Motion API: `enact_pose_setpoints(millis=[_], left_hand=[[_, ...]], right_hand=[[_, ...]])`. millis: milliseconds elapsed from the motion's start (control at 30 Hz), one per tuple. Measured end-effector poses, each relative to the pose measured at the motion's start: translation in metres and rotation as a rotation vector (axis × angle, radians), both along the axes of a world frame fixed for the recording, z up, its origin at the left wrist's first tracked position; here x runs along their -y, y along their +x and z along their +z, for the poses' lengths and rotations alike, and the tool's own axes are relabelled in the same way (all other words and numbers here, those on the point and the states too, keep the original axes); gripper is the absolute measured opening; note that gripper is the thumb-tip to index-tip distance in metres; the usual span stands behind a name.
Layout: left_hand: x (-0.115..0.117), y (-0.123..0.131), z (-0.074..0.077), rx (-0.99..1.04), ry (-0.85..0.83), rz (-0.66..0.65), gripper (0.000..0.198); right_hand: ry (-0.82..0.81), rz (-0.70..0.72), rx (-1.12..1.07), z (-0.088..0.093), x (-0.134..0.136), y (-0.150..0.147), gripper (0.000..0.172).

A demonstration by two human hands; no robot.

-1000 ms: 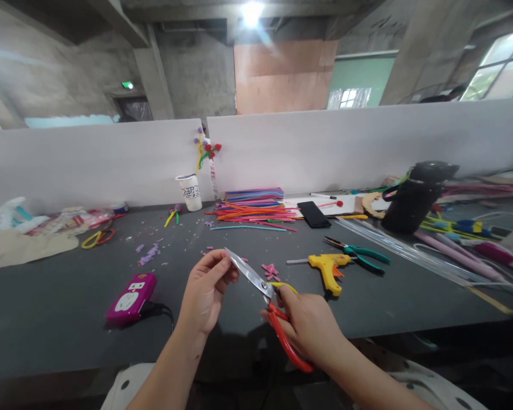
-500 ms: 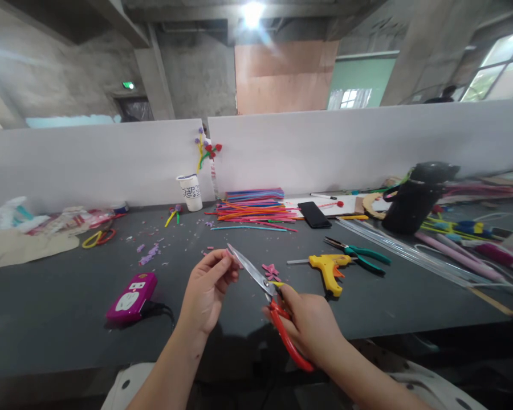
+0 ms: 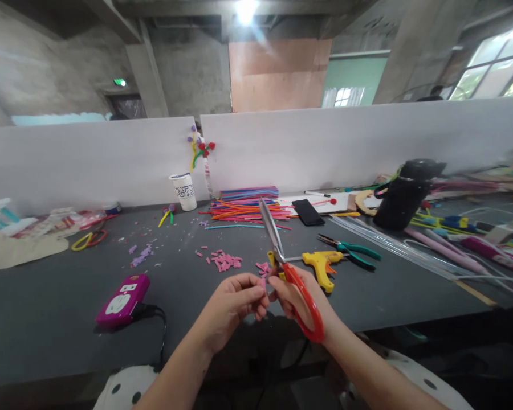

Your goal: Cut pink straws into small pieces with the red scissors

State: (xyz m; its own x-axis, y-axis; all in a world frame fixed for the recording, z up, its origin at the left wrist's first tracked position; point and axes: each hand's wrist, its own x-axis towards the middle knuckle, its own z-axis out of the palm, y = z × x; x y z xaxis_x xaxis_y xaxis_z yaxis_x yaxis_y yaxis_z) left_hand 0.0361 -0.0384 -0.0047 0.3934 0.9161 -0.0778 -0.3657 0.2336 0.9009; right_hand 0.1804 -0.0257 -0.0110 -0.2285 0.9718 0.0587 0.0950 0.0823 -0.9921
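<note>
My left hand (image 3: 235,304) is closed, pinching a small pink piece of pipe cleaner (image 3: 263,283) between thumb and fingertips. Close beside it, my right hand (image 3: 301,293) is wrapped round scissors (image 3: 277,245) with red and yellow handles, their blades pointing up and away from me. The right fingertips come near the pink piece; I cannot tell whether they touch it. Beyond my hands lies a heap of short pink pieces (image 3: 226,261), with a smaller pink cluster (image 3: 263,267) partly behind the scissors.
A yellow glue gun (image 3: 322,267) and green-handled pliers (image 3: 354,251) lie to the right, near a black phone (image 3: 308,212). Bundled pipe cleaners (image 3: 248,208) and a paper cup (image 3: 183,192) stand at the back. A purple device (image 3: 123,302) with a cable is at left.
My left hand has moved right and down, uncovering the pink heap. The scissors have swung upright, away from the left fingertips, and the two hands have come together.
</note>
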Motion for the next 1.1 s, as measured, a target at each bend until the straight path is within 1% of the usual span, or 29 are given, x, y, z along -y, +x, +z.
enact_pose_setpoints(millis=[100,233,433,533,633,767,867,1000,1100], left_hand=[[0.0013,0.0043,-0.0037,-0.023,-0.018,-0.048,0.009],[0.0002,0.004,-0.0053,-0.048,-0.032,-0.04,0.009],[-0.001,0.0043,-0.0064,-0.066,-0.05,-0.049,0.01],[-0.0011,0.0057,-0.0059,-0.071,-0.061,-0.034,0.012],[-0.0015,0.0062,-0.0053,-0.083,-0.054,-0.02,0.012],[-0.0035,0.0041,-0.005,-0.171,0.043,0.028,0.01],[-0.0058,0.0025,-0.0067,-0.273,0.129,0.061,0.01],[-0.0067,0.0038,-0.0094,-0.35,0.147,0.048,0.007],[-0.0056,0.0042,-0.0076,-0.327,0.153,0.102,0.005]], right_hand=[[-0.061,0.054,-0.065,0.0037,-0.0035,-0.0003,0.017],[-0.053,0.05,-0.025,0.0072,-0.0043,0.0002,0.01],[-0.044,0.113,-0.019,0.0051,-0.0047,0.0043,0.013],[-0.035,0.12,-0.024,0.0037,-0.0048,0.0058,0.013],[-0.021,0.128,0.003,0.006,-0.0047,0.0067,0.011],[0.03,0.133,0.1,0.0092,-0.0049,0.0069,0.01],[0.068,0.115,0.16,0.0077,-0.0041,0.0049,0.008],[0.119,0.085,0.21,0.0041,-0.0032,0.0021,0.01],[0.185,0.065,0.257,0.0025,-0.0042,0.0036,0.013]])
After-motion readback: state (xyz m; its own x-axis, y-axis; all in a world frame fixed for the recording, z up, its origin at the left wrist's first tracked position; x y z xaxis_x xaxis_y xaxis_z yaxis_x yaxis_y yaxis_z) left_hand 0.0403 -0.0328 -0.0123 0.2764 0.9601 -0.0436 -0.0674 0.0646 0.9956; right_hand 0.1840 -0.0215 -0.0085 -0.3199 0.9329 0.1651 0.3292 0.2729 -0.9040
